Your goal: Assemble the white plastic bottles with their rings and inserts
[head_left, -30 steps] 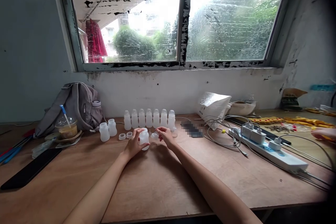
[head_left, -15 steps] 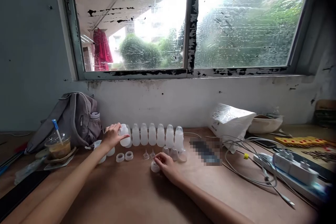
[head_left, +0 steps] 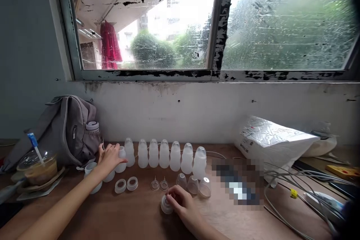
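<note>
My left hand point(head_left: 109, 156) is at the left of the bottle row. Its thumb crosses the front of an uncapped translucent baby bottle point(head_left: 120, 167), its fingers curled behind. Two more open bottles, one of them this bottle point(head_left: 91, 182), stand under my left wrist. Nearer me, my right hand point(head_left: 180, 203) pinches the top of a clear bottle collar point(head_left: 167, 207) on the table; its fingertips partly hide what pokes up there. Between the hands lie two white collar rings point(head_left: 132, 183) and two thin-tipped clear pieces point(head_left: 155, 184). Three clear caps point(head_left: 192, 185) stand beyond my right hand.
Several capped bottles point(head_left: 164, 155) form a row along the wall. A grey backpack point(head_left: 71, 131) and a drink cup point(head_left: 39, 168) are at left. To the right are a silvery white bag point(head_left: 270, 138), tangled cables point(head_left: 277, 195) and a power strip point(head_left: 323, 200).
My left hand, which held a bottle up in front of the row, is now lower and further left at an open bottle. My right hand stays on the collar. The view has shifted.
</note>
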A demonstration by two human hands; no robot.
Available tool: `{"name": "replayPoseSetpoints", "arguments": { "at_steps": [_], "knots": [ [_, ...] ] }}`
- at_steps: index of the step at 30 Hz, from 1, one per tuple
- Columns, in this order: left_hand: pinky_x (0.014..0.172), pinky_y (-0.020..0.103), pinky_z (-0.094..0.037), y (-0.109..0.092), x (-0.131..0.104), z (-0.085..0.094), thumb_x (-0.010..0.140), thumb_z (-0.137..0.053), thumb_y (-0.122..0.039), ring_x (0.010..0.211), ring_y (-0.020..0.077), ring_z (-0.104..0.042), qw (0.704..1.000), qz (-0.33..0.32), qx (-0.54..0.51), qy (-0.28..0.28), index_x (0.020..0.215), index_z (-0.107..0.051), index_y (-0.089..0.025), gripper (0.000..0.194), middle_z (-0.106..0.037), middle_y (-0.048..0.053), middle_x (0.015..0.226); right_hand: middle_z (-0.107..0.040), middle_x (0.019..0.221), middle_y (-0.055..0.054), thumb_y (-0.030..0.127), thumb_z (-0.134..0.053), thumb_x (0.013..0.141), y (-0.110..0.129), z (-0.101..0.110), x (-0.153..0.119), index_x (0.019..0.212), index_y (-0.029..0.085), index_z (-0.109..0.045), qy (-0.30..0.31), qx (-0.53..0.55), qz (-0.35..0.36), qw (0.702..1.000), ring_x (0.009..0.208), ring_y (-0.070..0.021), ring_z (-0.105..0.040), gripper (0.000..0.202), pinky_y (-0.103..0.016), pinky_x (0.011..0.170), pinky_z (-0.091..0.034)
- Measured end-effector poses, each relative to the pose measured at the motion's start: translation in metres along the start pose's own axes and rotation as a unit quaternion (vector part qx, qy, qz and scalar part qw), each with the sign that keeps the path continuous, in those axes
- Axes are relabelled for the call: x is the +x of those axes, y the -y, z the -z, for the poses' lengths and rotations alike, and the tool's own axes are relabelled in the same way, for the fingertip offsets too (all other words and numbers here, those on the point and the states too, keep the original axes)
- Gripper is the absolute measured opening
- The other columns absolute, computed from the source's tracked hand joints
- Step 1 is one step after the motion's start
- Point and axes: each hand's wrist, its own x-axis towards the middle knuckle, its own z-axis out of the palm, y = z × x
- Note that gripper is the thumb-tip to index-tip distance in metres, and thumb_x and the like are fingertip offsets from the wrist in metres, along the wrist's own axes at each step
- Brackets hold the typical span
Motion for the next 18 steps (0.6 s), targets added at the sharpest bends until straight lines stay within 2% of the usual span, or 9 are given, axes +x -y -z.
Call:
{"name": "replayPoseSetpoints", "arguments": {
  "at_steps": [4,8,10,12,14,16,18],
  "knots": [
    [0.09,0.051,-0.013,-0.001,-0.005,-0.002,0.058,-0.054,-0.053,0.085,0.0304,-0.052,1.0,0.003,0.003,0.02,0.069,-0.048,-0.023,0.033,-0.063,0.008,0.072,-0.055,0.072,-0.001,0.038,-0.047,0.078,-0.003,0.001,0.001,0.076,0.02,-0.055,0.008,0.008,-0.005,1.0,0.064,-0.0144,-0.049,0.019,-0.025,0.059,-0.039],
    [0.094,0.052,-0.007,-0.001,-0.01,-0.001,0.059,-0.054,-0.051,0.087,0.0282,-0.052,0.999,0.002,0.013,0.03,0.082,-0.048,-0.022,0.037,-0.064,0.005,0.074,-0.053,0.07,-0.001,0.036,-0.047,0.078,-0.001,0.003,0.001,0.077,0.02,-0.055,0.014,-0.022,0.004,1.0,0.063,-0.014,-0.047,0.017,-0.025,0.058,-0.039],
    [0.094,0.053,-0.002,-0.002,-0.012,0.001,0.062,-0.053,-0.05,0.091,0.0276,-0.052,0.999,-0.01,0.023,0.037,0.09,-0.048,-0.02,0.042,-0.064,0.006,0.08,-0.051,0.071,-0.001,0.033,-0.048,0.077,0.002,0.004,-0.001,0.077,0.02,-0.055,0.015,-0.053,0.024,0.998,0.063,-0.0137,-0.046,0.015,-0.025,0.059,-0.038],
    [0.095,0.055,0.001,-0.005,-0.015,0.003,0.061,-0.053,-0.048,0.101,0.0293,-0.047,0.999,-0.012,0.037,0.023,0.101,-0.047,-0.018,0.05,-0.062,0.012,0.095,-0.05,0.073,-0.002,0.031,-0.048,0.077,0.004,0.005,-0.003,0.078,0.02,-0.054,0.02,-0.085,0.045,0.995,0.065,-0.0136,-0.047,0.012,-0.024,0.06,-0.038],
    [0.095,0.055,0.003,-0.014,-0.023,0.006,0.061,-0.055,-0.046,0.115,0.0315,-0.036,0.999,-0.009,0.039,-0.028,0.112,-0.042,-0.016,0.061,-0.05,0.017,0.117,-0.05,0.076,-0.002,0.029,-0.048,0.076,0.005,0.005,-0.005,0.08,0.021,-0.053,0.028,-0.11,0.058,0.992,0.066,-0.0137,-0.047,0.01,-0.024,0.06,-0.038],
    [0.097,0.054,0.002,-0.031,-0.039,0.011,0.064,-0.054,-0.044,0.123,0.0309,-0.024,0.996,-0.014,0.0,-0.085,0.119,-0.037,-0.016,0.064,-0.035,0.017,0.131,-0.051,0.077,-0.002,0.028,-0.048,0.076,0.004,0.004,-0.007,0.081,0.022,-0.051,0.031,-0.131,0.064,0.989,0.066,-0.0138,-0.048,0.009,-0.024,0.06,-0.037],
    [0.1,0.05,-0.002,-0.054,-0.065,0.014,0.072,-0.048,-0.042,0.123,0.0276,-0.024,0.991,-0.034,-0.1,-0.086,0.12,-0.038,-0.023,0.053,-0.039,0.011,0.13,-0.052,0.079,-0.002,0.027,-0.047,0.076,0.002,0.002,-0.009,0.083,0.023,-0.05,0.029,-0.15,0.069,0.986,0.067,-0.0142,-0.049,0.009,-0.024,0.059,-0.037]
  ]
}}
